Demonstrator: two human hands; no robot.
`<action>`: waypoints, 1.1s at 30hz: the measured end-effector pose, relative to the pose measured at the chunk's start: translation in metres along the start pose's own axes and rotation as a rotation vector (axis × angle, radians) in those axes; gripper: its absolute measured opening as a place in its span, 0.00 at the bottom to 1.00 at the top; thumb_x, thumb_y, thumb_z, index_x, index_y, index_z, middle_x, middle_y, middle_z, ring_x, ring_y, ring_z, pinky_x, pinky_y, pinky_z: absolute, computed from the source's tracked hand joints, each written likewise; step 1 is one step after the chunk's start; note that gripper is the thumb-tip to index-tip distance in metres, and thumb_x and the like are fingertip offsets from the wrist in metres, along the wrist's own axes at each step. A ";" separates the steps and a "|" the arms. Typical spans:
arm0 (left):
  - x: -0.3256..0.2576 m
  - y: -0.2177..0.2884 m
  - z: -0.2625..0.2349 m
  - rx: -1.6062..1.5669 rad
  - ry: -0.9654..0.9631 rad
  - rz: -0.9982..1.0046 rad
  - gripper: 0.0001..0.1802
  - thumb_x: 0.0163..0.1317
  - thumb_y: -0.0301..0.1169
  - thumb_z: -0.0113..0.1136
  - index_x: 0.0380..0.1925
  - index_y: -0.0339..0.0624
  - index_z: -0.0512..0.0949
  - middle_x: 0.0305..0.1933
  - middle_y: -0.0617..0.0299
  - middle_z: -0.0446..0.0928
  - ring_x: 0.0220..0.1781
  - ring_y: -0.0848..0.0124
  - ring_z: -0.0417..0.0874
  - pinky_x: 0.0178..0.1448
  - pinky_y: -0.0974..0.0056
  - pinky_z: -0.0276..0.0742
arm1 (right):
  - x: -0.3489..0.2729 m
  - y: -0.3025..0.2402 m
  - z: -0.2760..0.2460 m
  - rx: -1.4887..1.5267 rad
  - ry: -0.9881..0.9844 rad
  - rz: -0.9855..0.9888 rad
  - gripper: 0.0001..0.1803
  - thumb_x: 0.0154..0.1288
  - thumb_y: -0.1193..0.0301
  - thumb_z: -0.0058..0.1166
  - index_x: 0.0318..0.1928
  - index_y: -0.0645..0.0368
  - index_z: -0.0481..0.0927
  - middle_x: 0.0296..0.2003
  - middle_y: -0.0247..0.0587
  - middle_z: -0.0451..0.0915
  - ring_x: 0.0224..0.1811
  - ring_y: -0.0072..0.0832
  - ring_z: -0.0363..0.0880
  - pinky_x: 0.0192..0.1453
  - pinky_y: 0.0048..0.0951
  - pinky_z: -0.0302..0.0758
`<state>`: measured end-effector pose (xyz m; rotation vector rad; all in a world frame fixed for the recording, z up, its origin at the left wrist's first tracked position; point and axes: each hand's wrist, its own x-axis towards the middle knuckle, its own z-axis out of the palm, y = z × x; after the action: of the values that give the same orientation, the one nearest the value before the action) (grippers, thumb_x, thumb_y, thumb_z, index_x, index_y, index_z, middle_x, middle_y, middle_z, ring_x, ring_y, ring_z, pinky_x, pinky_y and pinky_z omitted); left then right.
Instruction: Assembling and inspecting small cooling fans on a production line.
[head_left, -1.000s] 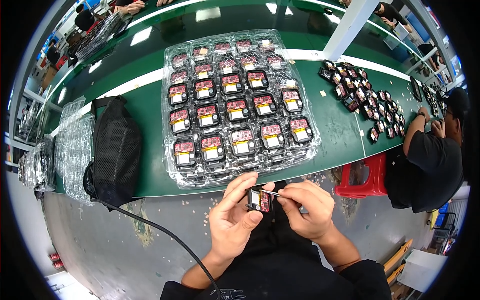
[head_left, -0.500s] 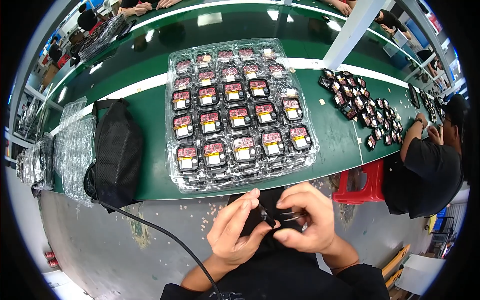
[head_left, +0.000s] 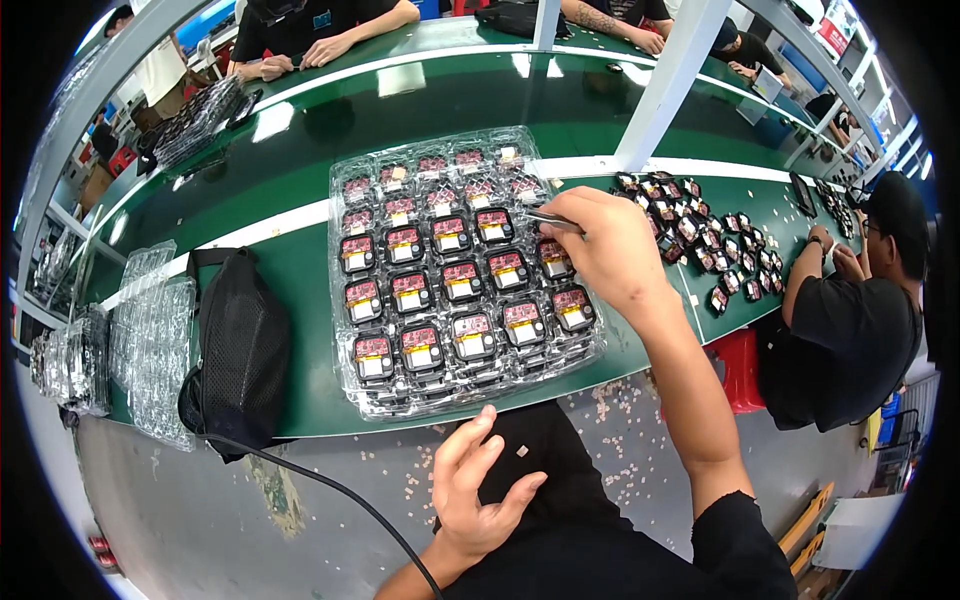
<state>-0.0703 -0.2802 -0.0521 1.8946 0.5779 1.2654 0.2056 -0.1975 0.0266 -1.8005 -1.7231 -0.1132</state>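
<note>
Metal tweezers [head_left: 553, 220] are pinched in the right hand [head_left: 610, 250] near the clear plastic blister tray's [head_left: 345, 180] right edge; the left hand [head_left: 478, 490] is held apart, empty; most pockets appear filled.

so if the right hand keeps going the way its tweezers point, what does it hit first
Probably a module in the tray's upper right cells: the right hand holds tweezers pointing left over the clear tray. Depth is unclear, so the height above it is uncertain.
</note>
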 end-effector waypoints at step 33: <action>0.002 -0.002 0.022 -0.178 -0.019 -0.002 0.06 0.68 0.23 0.62 0.43 0.34 0.77 0.47 0.45 0.78 0.46 0.52 0.88 0.50 0.56 0.86 | -0.184 0.075 -0.042 -0.485 0.271 0.934 0.13 0.65 0.63 0.66 0.44 0.57 0.82 0.47 0.48 0.82 0.41 0.54 0.85 0.47 0.50 0.79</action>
<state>-0.0492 -0.2852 -0.0570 1.7561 0.4422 1.2531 0.2646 -0.3740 -0.0561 -2.6149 -0.5696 -0.3738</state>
